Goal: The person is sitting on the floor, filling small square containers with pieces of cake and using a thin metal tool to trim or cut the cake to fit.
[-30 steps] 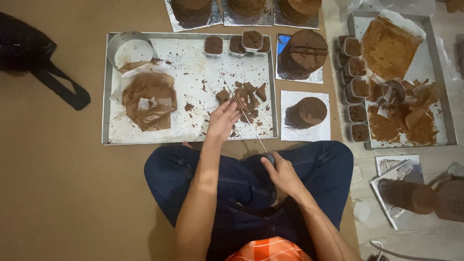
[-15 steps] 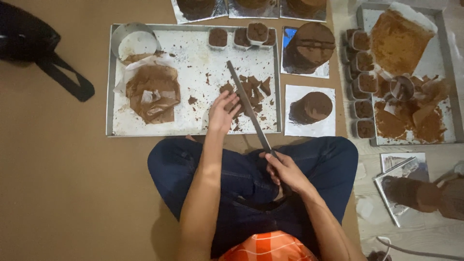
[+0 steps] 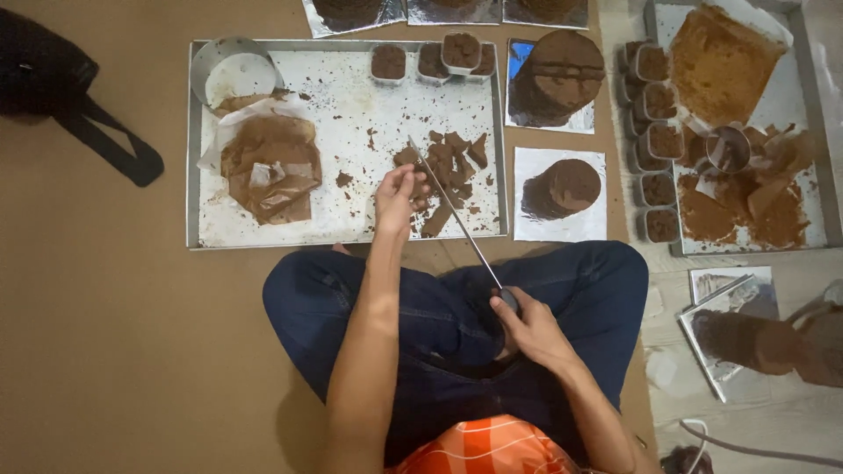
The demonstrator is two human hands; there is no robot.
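**Knife over cake scraps**

Right hand (image 3: pixel 527 329) closed around the handle of a long knife (image 3: pixel 452 211), blade angled up across the metal tray (image 3: pixel 351 233). Left hand (image 3: pixel 399 195) pinches brown cake pieces (image 3: pixel 452 158) just beside the blade. Crumpled brown paper (image 3: pixel 268 167) lies tray-left.

Head camera looks straight down, fairly close, over tray (image 3: pixel 193 149) and lap.

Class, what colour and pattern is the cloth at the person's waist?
Orange and white checked cloth, seen at the bottom edge of the head view.
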